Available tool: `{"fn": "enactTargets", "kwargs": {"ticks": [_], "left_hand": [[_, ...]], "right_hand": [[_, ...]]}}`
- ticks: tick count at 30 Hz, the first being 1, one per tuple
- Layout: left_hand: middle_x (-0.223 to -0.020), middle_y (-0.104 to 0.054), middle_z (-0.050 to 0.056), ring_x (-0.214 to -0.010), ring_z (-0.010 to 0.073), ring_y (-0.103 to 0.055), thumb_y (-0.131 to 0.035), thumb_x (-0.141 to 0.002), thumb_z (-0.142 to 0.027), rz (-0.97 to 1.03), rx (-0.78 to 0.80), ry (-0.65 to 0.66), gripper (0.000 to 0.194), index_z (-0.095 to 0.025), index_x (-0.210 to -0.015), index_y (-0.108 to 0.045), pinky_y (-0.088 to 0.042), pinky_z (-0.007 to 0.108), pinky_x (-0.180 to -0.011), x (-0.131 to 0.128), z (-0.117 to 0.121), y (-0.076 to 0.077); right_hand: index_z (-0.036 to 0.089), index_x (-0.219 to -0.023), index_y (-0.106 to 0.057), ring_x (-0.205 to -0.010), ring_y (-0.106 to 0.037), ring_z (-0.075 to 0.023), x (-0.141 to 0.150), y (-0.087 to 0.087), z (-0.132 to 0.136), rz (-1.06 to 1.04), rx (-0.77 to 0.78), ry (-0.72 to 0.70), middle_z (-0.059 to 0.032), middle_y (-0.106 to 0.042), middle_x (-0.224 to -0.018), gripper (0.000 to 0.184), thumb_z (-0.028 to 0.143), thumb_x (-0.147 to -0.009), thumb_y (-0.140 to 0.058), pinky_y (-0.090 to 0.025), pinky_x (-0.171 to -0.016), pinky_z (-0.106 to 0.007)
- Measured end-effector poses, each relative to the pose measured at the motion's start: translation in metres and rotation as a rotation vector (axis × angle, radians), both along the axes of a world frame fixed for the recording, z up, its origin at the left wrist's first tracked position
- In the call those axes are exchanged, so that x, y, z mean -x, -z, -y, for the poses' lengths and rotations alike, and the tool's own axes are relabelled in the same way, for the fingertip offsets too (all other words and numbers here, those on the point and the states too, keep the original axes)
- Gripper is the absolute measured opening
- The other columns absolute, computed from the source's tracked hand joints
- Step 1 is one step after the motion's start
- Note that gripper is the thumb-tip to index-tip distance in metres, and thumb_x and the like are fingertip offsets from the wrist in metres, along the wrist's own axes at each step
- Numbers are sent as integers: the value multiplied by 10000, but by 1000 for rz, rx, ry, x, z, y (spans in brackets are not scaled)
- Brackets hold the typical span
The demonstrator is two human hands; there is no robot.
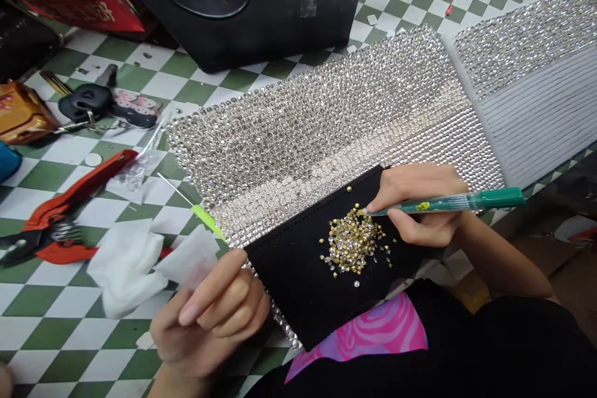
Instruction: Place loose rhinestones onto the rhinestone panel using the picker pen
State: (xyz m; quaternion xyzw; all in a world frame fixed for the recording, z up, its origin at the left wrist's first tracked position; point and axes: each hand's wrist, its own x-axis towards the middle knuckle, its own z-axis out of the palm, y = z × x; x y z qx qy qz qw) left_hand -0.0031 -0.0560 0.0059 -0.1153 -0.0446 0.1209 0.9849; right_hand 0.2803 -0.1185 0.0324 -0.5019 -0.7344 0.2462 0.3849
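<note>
My right hand (424, 202) is closed around a green pen (454, 202). The pen's tip points left, at the upper edge of a pile of small gold-backed rhinestones (354, 242). They lie loosely on a flat black board (289, 286), a few of them scattered apart. My left hand (212, 317) is curled shut beside the board's left corner, thumb and forefinger together; what is between them, if anything, is hidden. A thin white sheet (189, 258) rises just behind it. Beyond the board stretches a panel covered in rows of silvery rhinestones (298, 124).
Left on the checked tabletop (28, 323) lie red-handled cutters (69, 205), a crumpled white tissue (128, 267), a green-handled pick (205, 217) and keys (86, 99). A black bin (289, 6) stands behind. To the right is a ridged, partly covered panel (541, 106).
</note>
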Motion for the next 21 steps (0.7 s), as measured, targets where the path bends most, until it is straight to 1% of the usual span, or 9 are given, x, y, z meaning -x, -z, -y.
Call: {"fn": "enactTargets", "kwargs": {"ticks": [5, 8, 14, 18, 21], "left_hand": [[-457, -190, -66, -419, 2, -146, -517, -864, -268, 15, 0, -4, 376, -121, -574, -327, -134, 170, -502, 2, 0, 2], [-455, -188, -65, -416, 0, -139, -538, -853, -258, 13, 0, -2, 365, -120, -574, -349, -131, 168, -494, 0, 0, 1], [-448, -178, -66, -407, -1, -131, -507, -865, -261, 12, -11, -10, 363, -121, -574, -340, -134, 163, -478, -1, 0, -2], [-446, -183, -66, -410, 0, -133, -529, -849, -233, 12, -19, -2, 356, -121, -570, -340, -134, 169, -485, 1, 1, -1], [-446, -192, -67, -411, 2, -140, -554, -837, -240, 15, 11, -10, 359, -123, -575, -340, -135, 172, -490, 2, 2, 0]], "right_hand": [[205, -796, -640, -581, -594, -86, 1, 1, 0, -7, -9, -2, -5, -665, -672, 165, 105, -749, -516, -479, -542, -234], [197, -793, -640, -575, -586, -86, 0, 2, 1, -21, -25, 15, -9, -661, -668, 165, 103, -748, -512, -477, -543, -239], [210, -778, -636, -562, -588, -108, -2, 2, 1, -10, -67, 56, -6, -657, -657, 166, 100, -735, -520, -473, -517, -267], [202, -747, -629, -524, -567, -121, -2, 3, 0, 4, -109, 81, -10, -638, -623, 165, 75, -694, -538, -447, -476, -286], [185, -731, -628, -514, -548, -125, 0, 8, -1, 15, -121, 103, -20, -622, -609, 171, 54, -660, -544, -430, -464, -295]]}}
